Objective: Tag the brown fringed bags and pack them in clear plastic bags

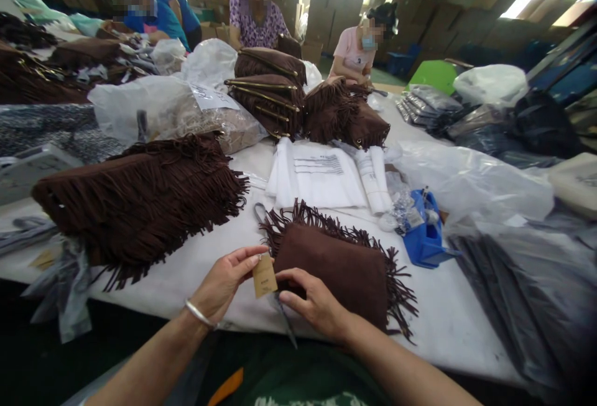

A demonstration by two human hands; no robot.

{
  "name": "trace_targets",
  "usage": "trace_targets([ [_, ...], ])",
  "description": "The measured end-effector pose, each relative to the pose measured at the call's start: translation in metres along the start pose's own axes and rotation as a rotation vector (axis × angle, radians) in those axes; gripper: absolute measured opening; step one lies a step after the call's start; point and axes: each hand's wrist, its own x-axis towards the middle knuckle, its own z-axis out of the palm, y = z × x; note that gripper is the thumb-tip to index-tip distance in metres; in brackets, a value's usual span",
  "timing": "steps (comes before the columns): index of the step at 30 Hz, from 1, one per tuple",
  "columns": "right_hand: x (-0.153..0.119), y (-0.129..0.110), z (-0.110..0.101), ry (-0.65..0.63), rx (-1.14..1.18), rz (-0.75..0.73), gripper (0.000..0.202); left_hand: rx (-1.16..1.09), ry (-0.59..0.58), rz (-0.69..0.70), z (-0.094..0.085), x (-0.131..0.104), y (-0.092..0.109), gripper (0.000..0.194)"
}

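Observation:
My left hand [234, 274] pinches a small tan hang tag [265, 277] near its top edge, between thumb and fingertips. Close to the tag's right side is my right hand [313, 299], its thumb and index finger apart and its other fingers curled. Whether a fingertip touches the tag I cannot tell. Under and beside the hands lies a dark brown fringed bag [336, 266], flat on the white table. Its fringe spreads along the far and right sides. A thin grey strip [285, 324] hangs below the tag over the table's front edge.
Another fringed bag [149, 201] lies to the left. White printed sheets [321, 176] and a blue holder [425, 235] sit beyond my bag. More brown bags [270, 95] are stacked farther back. Dark plastic-wrapped packs [517, 294] cover the right side. Co-workers [256, 14] are across the table.

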Motion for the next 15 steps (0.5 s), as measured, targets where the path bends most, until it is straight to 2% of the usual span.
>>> trace_targets([
  [3,-0.002,-0.006,0.009,0.119,0.285,0.209,0.037,0.157,0.026,0.129,0.025,-0.006,-0.015,0.031],
  [5,-0.004,-0.005,0.001,0.149,0.306,0.269,0.038,0.395,0.012,0.224,0.029,-0.005,-0.017,0.032],
  [6,-0.006,-0.003,-0.009,0.154,0.241,0.3,0.037,0.523,0.028,0.278,0.026,-0.002,-0.016,0.033],
  [8,-0.011,0.003,-0.033,0.186,-0.06,0.369,0.033,0.775,0.13,0.404,0.009,0.009,-0.009,0.034],
  [10,-0.014,0.007,-0.054,0.318,-0.473,0.383,0.027,1.018,0.265,0.541,-0.015,0.026,-0.003,0.033],
  [11,-0.014,0.008,-0.059,0.392,-0.649,0.344,0.027,1.117,0.31,0.598,-0.026,0.036,0.0,0.032],
  [13,-0.01,0.007,-0.052,0.423,-0.847,0.187,0.041,1.256,0.337,0.682,-0.043,0.057,0.002,0.032],
  [15,-0.002,0.007,-0.027,0.283,-0.886,0.03,0.056,1.323,0.306,0.734,-0.051,0.077,0.002,0.04],
])
